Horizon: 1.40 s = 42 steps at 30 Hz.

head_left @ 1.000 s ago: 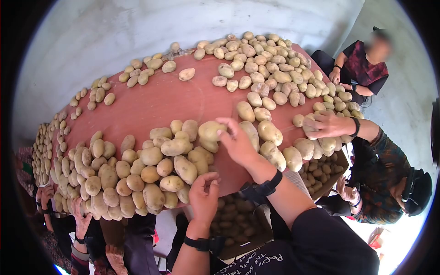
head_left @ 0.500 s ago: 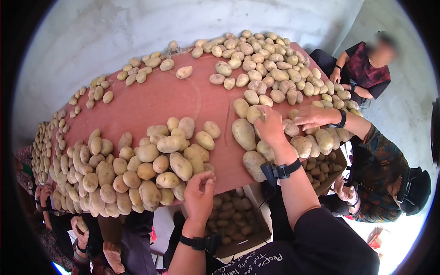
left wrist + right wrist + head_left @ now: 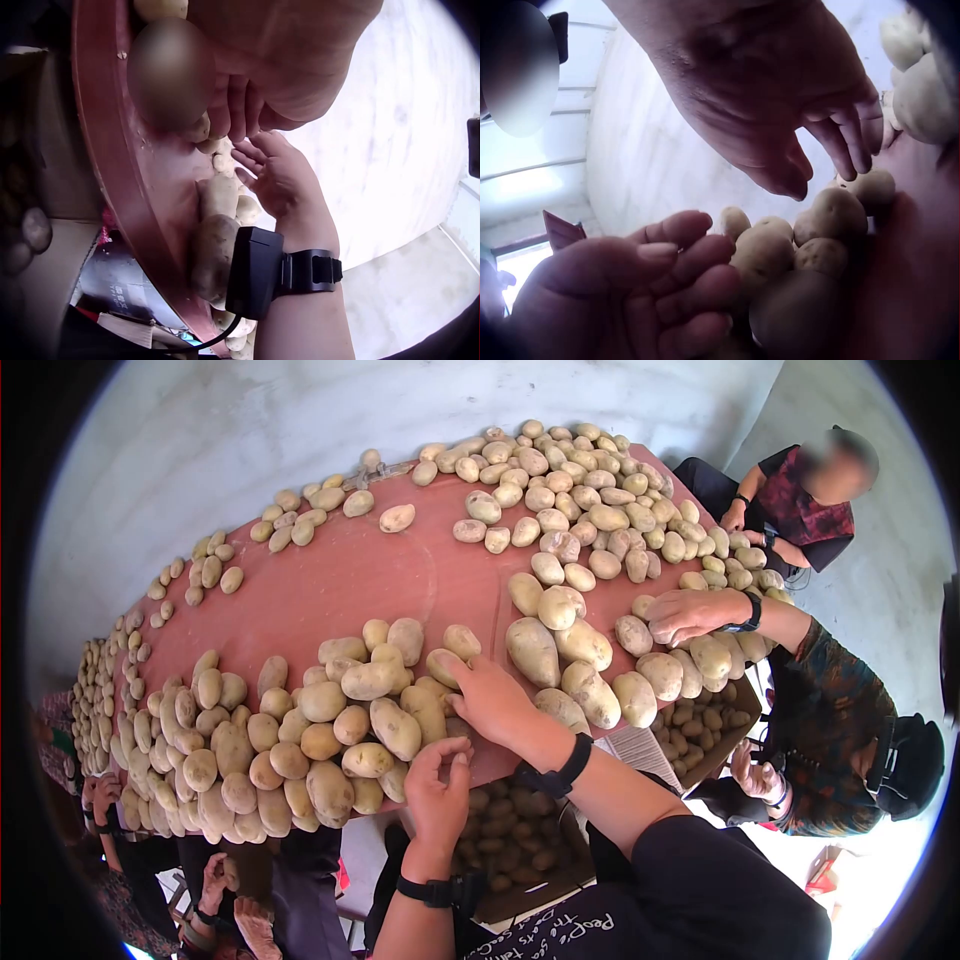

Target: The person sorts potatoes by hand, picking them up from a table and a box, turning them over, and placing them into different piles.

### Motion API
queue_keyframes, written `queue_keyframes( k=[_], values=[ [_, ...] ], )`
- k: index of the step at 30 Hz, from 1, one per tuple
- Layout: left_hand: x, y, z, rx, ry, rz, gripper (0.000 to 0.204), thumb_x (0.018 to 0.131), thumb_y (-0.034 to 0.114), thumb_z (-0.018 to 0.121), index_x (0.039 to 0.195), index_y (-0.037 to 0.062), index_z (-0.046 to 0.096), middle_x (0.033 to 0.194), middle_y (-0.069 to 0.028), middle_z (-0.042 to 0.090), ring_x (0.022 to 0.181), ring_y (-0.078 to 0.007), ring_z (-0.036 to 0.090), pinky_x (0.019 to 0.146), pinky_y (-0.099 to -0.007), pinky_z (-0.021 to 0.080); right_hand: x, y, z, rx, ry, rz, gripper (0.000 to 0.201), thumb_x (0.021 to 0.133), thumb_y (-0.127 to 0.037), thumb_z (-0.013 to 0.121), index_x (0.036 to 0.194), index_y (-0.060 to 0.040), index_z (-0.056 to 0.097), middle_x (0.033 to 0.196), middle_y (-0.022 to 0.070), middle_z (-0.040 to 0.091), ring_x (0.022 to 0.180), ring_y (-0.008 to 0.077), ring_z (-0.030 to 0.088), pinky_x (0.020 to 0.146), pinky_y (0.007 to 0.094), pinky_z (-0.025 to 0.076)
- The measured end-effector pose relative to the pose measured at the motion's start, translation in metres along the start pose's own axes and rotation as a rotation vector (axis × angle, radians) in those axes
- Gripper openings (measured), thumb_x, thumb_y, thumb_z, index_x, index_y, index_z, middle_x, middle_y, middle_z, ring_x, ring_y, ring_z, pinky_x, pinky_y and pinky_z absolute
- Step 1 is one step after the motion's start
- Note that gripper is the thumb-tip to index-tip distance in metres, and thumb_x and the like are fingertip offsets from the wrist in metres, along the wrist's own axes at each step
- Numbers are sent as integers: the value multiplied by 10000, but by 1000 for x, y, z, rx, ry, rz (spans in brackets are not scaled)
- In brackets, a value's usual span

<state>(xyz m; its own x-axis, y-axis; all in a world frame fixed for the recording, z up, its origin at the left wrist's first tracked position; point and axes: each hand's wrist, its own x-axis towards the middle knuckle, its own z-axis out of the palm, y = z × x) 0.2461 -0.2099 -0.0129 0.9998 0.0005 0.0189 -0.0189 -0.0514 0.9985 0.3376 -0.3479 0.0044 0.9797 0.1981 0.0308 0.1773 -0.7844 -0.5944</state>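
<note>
My right hand (image 3: 495,705) reaches over the right end of the near potato pile (image 3: 330,700), its fingertips right at a potato (image 3: 443,663). In the right wrist view thumb and fingers stand apart above a potato (image 3: 870,187), with nothing held between them. Loosely curled and holding nothing, my left hand (image 3: 438,795) hovers at the table's near edge beside the pile. Its bent fingers (image 3: 238,105) show in the left wrist view. Larger potatoes, one of them a pale round potato (image 3: 560,607), lie in a group right of my right hand.
Many potatoes (image 3: 580,490) cover the far right of the red table (image 3: 330,580). A box of potatoes (image 3: 520,900) stands below the near edge. To the right, another person's hand (image 3: 695,615) touches potatoes. Another person sits at the far right corner; more hands show at lower left.
My right hand carried a potato from the near pile to the larger group on the right, let go of it and came back left to the pile. My left hand stayed almost still.
</note>
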Motion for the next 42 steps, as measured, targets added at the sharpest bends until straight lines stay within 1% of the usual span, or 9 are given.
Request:
queue_keyframes(
  k=[12,15,19,21,30,33,36,38,42],
  values=[
    [-1,4,-2,-16,-4,-2,161,919,-15,585,1066,-10,651,977,-67,675,859,-119,654,713,-242,539,7,1,-7,160,109,109,482,877,-171,595,1345,-92,508,1117,217,640,1033,374,612,859,446,505],
    [-1,0,-2,7,2,21,170,908,-23,588,1066,-8,650,975,-70,675,853,-123,654,717,-250,539,9,15,-27,313,218,-42,440,857,-185,569,1281,-70,543,1040,200,670,951,379,642,823,454,511],
    [-3,-5,0,26,15,36,187,891,-37,590,1065,-5,651,968,-80,677,849,-135,658,736,-264,539,-4,35,-114,663,-100,253,400,870,-223,573,1236,-63,579,941,99,661,785,182,671,699,319,502],
    [-4,-4,-1,56,-17,45,169,920,-41,567,1074,-16,630,976,-62,664,881,-125,648,808,-261,528,-16,59,-136,736,-23,320,358,895,-272,590,1173,-47,604,933,63,648,770,134,668,659,271,483],
    [-4,-3,4,99,-20,84,153,926,-47,567,1061,-13,631,988,-50,654,891,-115,643,834,-256,518,-25,108,-148,223,-47,428,234,895,-239,650,996,-28,651,785,62,664,727,174,665,638,329,503],
    [-3,-1,6,119,-2,108,177,895,-39,590,1058,-10,653,969,-78,665,875,-139,657,789,-274,536,-27,93,-150,-184,128,347,202,867,-203,659,941,-14,653,786,125,673,735,248,667,669,382,508],
    [-3,5,8,121,-3,126,189,883,-27,604,1060,-4,666,959,-92,666,866,-147,663,762,-281,546,-19,51,-143,-82,380,257,219,860,-210,631,965,-20,650,842,177,693,840,369,659,736,467,516],
    [-3,8,10,137,-17,117,189,880,-21,610,1057,2,670,956,-98,668,864,-159,666,761,-287,546,-7,33,-117,-26,290,156,190,866,-195,622,963,-33,647,859,179,684,881,366,651,776,469,505],
    [-2,7,11,258,-74,163,188,880,-24,606,1056,1,668,965,-99,668,857,-164,662,773,-284,540,-1,7,-54,20,-3,5,238,896,-180,617,1105,-67,627,1246,199,569,1137,360,564,933,432,477]
  ],
)
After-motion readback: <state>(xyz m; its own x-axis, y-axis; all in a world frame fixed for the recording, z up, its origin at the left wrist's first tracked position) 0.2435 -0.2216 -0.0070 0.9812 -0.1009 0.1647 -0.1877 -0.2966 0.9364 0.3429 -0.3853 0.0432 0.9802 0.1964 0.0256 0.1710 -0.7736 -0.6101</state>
